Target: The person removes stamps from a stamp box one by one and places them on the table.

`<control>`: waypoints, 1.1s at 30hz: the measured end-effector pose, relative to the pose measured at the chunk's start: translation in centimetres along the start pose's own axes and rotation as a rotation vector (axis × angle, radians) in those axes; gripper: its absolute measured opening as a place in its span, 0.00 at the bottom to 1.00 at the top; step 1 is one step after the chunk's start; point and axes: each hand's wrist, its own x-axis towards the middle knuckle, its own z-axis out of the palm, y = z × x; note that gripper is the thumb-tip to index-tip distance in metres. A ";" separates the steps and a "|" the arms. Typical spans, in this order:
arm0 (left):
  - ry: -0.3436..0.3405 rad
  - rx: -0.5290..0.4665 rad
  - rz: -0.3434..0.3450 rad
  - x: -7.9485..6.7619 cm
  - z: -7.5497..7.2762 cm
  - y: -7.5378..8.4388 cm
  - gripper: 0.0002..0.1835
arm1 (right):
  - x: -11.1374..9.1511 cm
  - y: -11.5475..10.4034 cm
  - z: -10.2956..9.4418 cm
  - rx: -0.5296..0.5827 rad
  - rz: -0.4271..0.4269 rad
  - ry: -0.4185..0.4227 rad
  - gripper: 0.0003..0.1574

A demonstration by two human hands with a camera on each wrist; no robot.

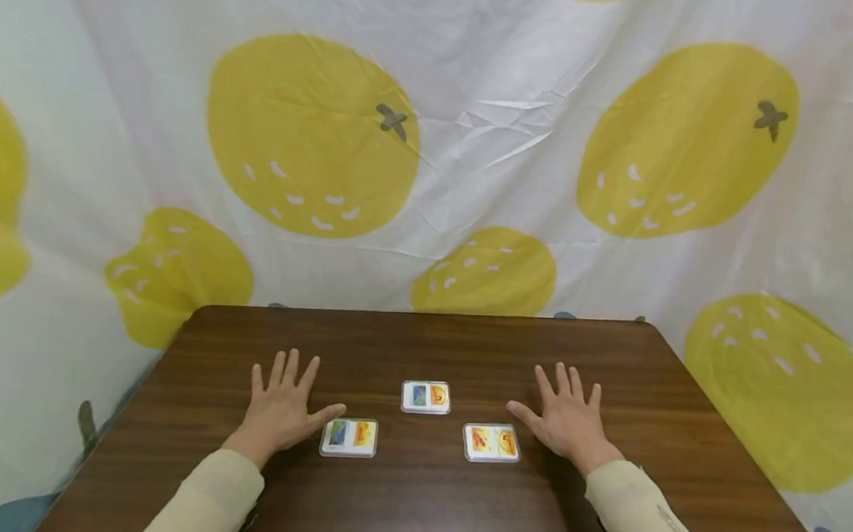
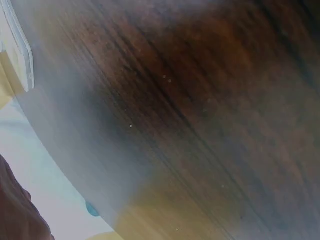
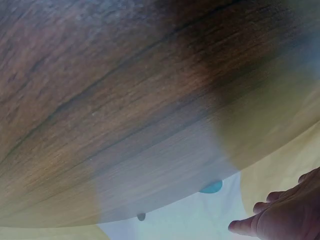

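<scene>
Worn on the head, one camera looks forward and down from well back, framing the worktop [image 1: 407, 507], the left hand [image 1: 280, 409], the right hand [image 1: 570, 423] and the fruit-print cloth [image 1: 494, 171] behind. The left wrist camera faces the worktop close up on a steep slant, its own hand cropped at lower left and a card case [image 2: 16, 50] cut off at upper left. The right wrist camera, also near the surface, catches its hand at lower right. All three views share worktop and cloth, which falls low in both wrist frames.
</scene>
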 end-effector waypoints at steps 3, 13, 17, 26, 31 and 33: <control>0.004 0.010 -0.001 -0.2 -0.1 0.1 0.57 | -0.1 -0.2 -0.1 0.008 -0.008 -0.001 0.61; 0.014 0.017 0.023 -0.3 -0.4 1.0 0.56 | -0.5 0.2 -0.3 0.006 -0.017 0.027 0.61; 0.042 0.019 0.041 -0.3 -0.5 1.6 0.56 | -0.8 0.5 -0.3 0.008 -0.020 0.039 0.62; 0.020 0.031 0.040 0.0 -0.2 2.7 0.57 | -1.2 0.4 -0.1 0.054 -0.052 0.057 0.60; 0.029 0.023 0.053 0.2 -0.1 3.3 0.57 | -1.2 0.2 -0.1 0.065 -0.069 0.045 0.60; 0.032 0.019 0.060 0.3 0.0 3.6 0.57 | -1.3 0.1 -0.1 0.068 -0.070 0.043 0.60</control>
